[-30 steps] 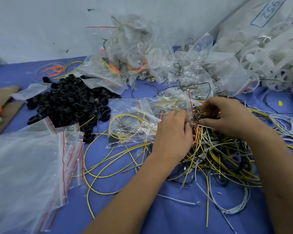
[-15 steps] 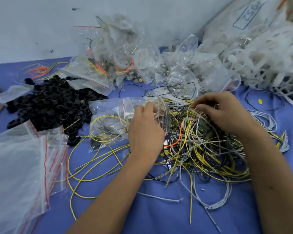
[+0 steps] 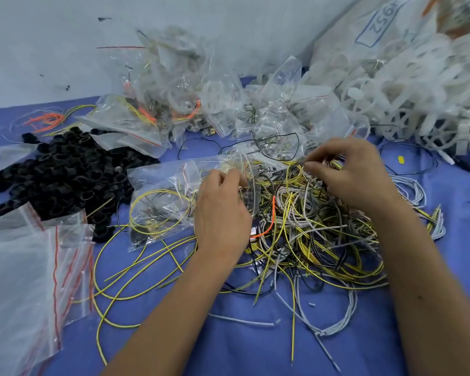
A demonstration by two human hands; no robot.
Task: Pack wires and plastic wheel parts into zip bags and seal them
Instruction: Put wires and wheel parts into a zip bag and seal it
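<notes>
Lying nearest, at left: empty zip bags [image 3: 25, 267]. Gripping the mouth of a half-filled zip bag [image 3: 163, 196] with curled left hand [image 3: 221, 213]. Pinching strands from the tangled wire pile [image 3: 310, 234] with right hand [image 3: 356, 172]. Sitting beyond: black wheel parts [image 3: 60, 180], then filled bags [image 3: 174, 104] against the wall.
</notes>
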